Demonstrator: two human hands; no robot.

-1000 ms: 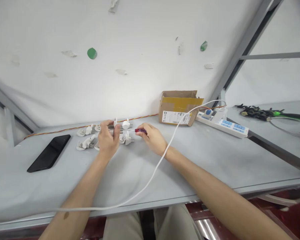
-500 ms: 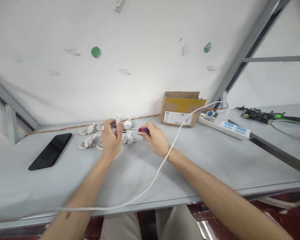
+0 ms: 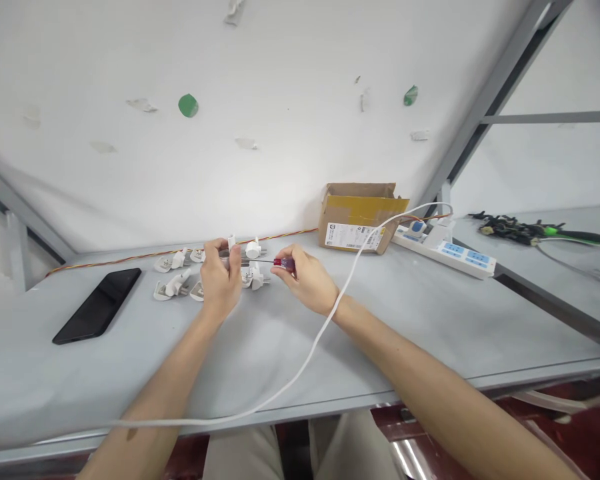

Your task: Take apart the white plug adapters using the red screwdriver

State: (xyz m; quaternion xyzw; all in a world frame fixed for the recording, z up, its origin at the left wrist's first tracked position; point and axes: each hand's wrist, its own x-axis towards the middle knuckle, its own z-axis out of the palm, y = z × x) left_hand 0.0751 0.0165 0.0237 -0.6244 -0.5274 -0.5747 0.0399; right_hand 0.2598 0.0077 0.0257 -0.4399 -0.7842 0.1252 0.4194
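Observation:
Over the middle of the grey table, my left hand (image 3: 221, 277) is closed round a white plug (image 3: 232, 243), most of which my fingers hide. My right hand (image 3: 307, 277) grips the red handle of a screwdriver (image 3: 284, 265). Its thin shaft points left to the plug in my left hand; whether the tip touches a screw I cannot tell. Several loose white plugs lie about my left hand: an opened one (image 3: 173, 287) to its left, one (image 3: 253, 249) behind the screwdriver shaft and another (image 3: 255, 276) just under it.
A black phone (image 3: 97, 305) lies at the left. At the back stand an open cardboard box (image 3: 355, 223) and a white power strip (image 3: 455, 252). A white cable (image 3: 300, 370) loops across the table and over my right wrist. Black cords (image 3: 515, 230) lie at the far right.
The camera view has shifted slightly. Both hands keep their grips, and the screwdriver handle appears turned a little in my right fingers.

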